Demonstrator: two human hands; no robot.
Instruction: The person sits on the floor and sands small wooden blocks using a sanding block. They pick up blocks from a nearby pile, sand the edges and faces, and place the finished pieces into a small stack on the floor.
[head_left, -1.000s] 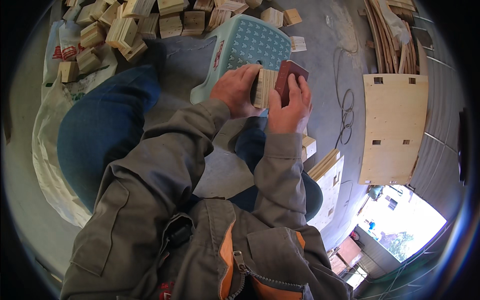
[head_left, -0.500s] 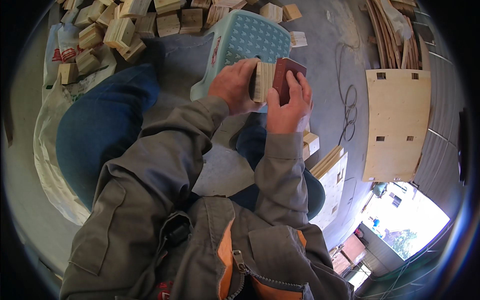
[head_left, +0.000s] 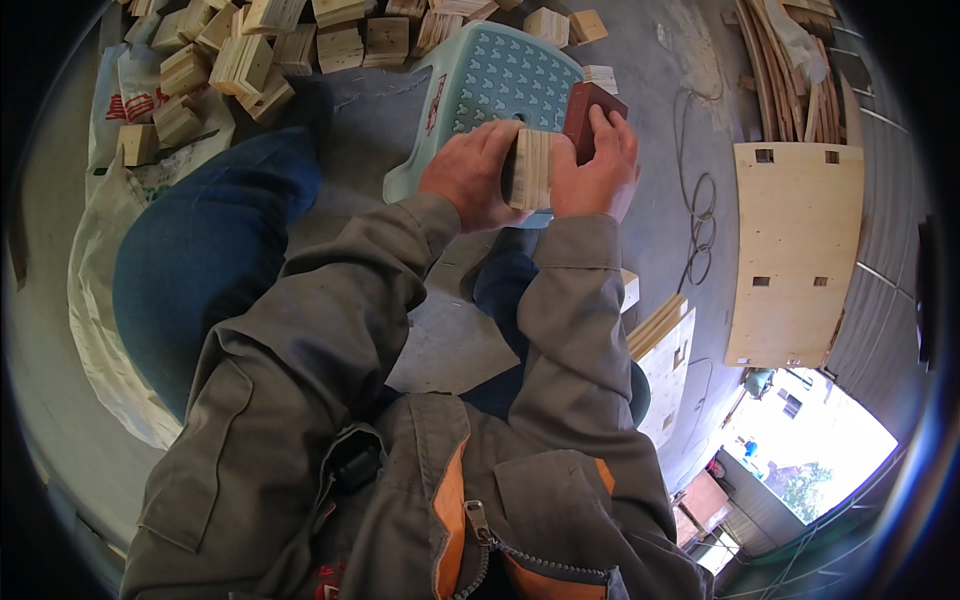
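My left hand (head_left: 472,175) is closed around a layered plywood block (head_left: 533,172), holding it upright over the near end of a light blue plastic stool (head_left: 455,105). In my right hand (head_left: 602,182) is a dark red sanding block (head_left: 580,118), with the fingers bent over its top. The sanding block lies along the right side of the plywood block, toward its far end. My right hand hides where the two meet, so I cannot tell how firmly they touch.
A heap of plywood blocks (head_left: 240,65) lies at the far left, partly on a white woven sack (head_left: 95,300). More blocks (head_left: 547,27) sit beyond the stool. At right are a cable (head_left: 698,225) and a plywood sheet (head_left: 797,220) with square holes, and stacked panels (head_left: 665,360) nearer me.
My right hand and the sanding block have slid away from me and slightly right along the plywood block's side. My left hand and the plywood block have barely moved.
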